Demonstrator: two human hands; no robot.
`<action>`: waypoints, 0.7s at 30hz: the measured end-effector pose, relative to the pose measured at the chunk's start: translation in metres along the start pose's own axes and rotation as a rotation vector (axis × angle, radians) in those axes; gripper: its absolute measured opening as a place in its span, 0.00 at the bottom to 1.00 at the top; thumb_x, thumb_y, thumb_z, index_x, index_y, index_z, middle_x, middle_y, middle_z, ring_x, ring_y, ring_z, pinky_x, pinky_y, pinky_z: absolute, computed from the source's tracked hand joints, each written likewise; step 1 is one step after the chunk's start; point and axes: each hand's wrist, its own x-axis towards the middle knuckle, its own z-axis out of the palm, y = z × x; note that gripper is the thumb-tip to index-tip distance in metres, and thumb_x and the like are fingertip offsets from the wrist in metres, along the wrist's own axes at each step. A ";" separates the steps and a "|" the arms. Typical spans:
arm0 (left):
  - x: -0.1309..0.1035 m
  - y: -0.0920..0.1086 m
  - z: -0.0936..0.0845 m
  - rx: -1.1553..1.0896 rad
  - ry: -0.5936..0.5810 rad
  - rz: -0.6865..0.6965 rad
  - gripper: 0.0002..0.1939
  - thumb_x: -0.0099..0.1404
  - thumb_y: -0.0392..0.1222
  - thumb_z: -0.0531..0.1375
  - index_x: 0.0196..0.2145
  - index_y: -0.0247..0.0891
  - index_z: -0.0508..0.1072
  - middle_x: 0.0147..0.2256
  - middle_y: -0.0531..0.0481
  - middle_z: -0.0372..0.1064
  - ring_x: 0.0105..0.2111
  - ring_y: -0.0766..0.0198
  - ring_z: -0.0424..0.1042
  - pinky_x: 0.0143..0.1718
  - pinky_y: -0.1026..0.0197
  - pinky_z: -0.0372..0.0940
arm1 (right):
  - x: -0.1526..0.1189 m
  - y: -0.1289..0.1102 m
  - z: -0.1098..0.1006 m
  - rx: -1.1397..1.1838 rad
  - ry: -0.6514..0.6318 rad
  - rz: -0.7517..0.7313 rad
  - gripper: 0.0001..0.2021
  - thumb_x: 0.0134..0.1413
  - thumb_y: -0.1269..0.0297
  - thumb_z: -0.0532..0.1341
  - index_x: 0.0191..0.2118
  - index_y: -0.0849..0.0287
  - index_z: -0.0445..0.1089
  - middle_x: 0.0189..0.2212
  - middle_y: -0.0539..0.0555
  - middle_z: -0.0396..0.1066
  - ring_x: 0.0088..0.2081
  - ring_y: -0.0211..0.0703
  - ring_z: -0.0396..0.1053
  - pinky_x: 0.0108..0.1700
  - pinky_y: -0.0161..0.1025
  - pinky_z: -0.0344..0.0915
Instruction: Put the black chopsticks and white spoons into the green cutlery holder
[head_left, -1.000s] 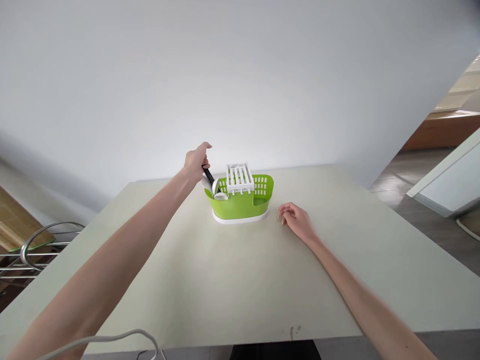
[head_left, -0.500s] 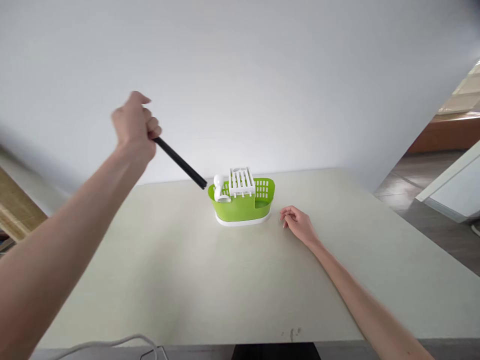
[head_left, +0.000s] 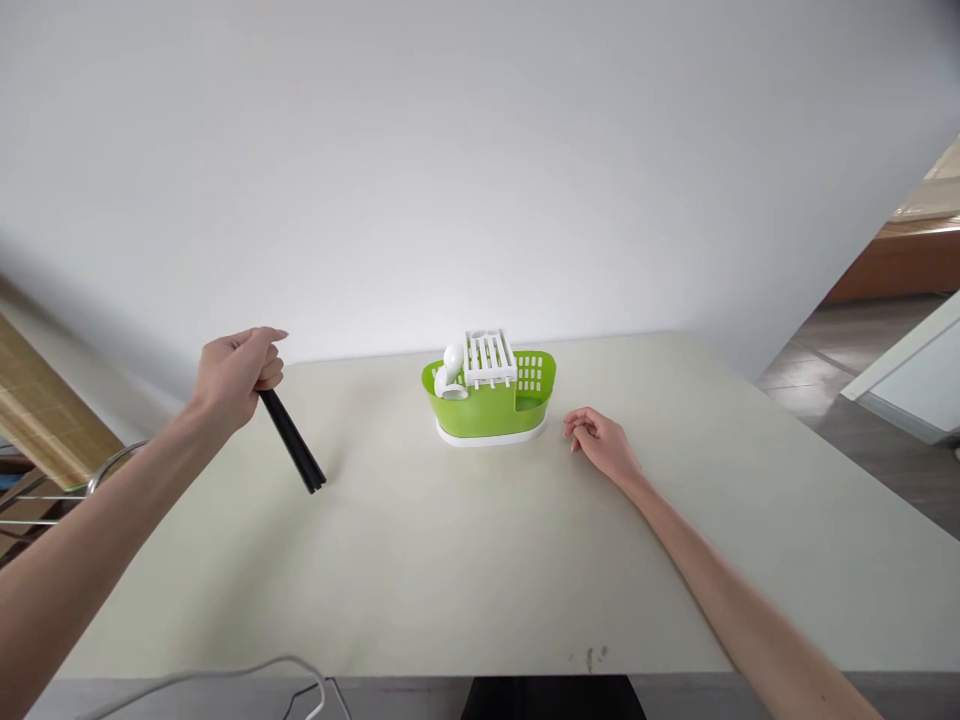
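Observation:
My left hand (head_left: pixel 238 372) is closed around a bundle of black chopsticks (head_left: pixel 294 442), raised over the left part of the table. Their thick ends slant down and to the right, apart from the tabletop; the other ends are hidden in the fist. At the back middle stands a green draining basket (head_left: pixel 489 414) on a white base, with a white slotted rack (head_left: pixel 490 357) on top. White spoons (head_left: pixel 451 372) lean in its left end. My right hand (head_left: pixel 602 442) rests on the table just right of the basket, fingers loosely bent, holding nothing.
The pale table (head_left: pixel 480 560) meets a white wall (head_left: pixel 480 180) at the back. A white cable (head_left: pixel 225 672) runs along the front left edge. Left of the table is a metal rack (head_left: pixel 45 510) beside a wooden board (head_left: pixel 52 410).
My left hand has come down and a little left with the chopsticks, whose ends have swung away from the basket and now point lower. My right hand has stayed in place.

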 end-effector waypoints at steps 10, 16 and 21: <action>-0.038 -0.019 -0.009 -0.064 0.007 0.141 0.29 0.63 0.35 0.66 0.19 0.42 0.47 0.19 0.63 0.37 0.18 0.75 0.40 0.19 0.64 0.40 | -0.002 -0.001 -0.001 -0.005 0.006 -0.008 0.10 0.55 0.65 0.56 0.40 0.54 0.73 0.34 0.50 0.78 0.27 0.39 0.73 0.37 0.39 0.70; -0.051 -0.029 -0.014 -0.149 0.028 0.221 0.28 0.65 0.38 0.67 0.20 0.40 0.50 0.20 0.63 0.40 0.18 0.75 0.41 0.20 0.64 0.40 | -0.001 -0.001 -0.001 -0.013 0.002 0.003 0.10 0.54 0.65 0.56 0.41 0.54 0.72 0.34 0.50 0.78 0.27 0.39 0.73 0.38 0.40 0.70; -0.053 -0.043 -0.013 -0.212 0.002 0.258 0.26 0.65 0.42 0.68 0.23 0.40 0.52 0.20 0.64 0.39 0.18 0.74 0.39 0.21 0.65 0.40 | -0.001 -0.003 -0.002 -0.015 -0.003 0.005 0.11 0.55 0.65 0.55 0.41 0.54 0.72 0.35 0.50 0.78 0.28 0.40 0.73 0.38 0.40 0.69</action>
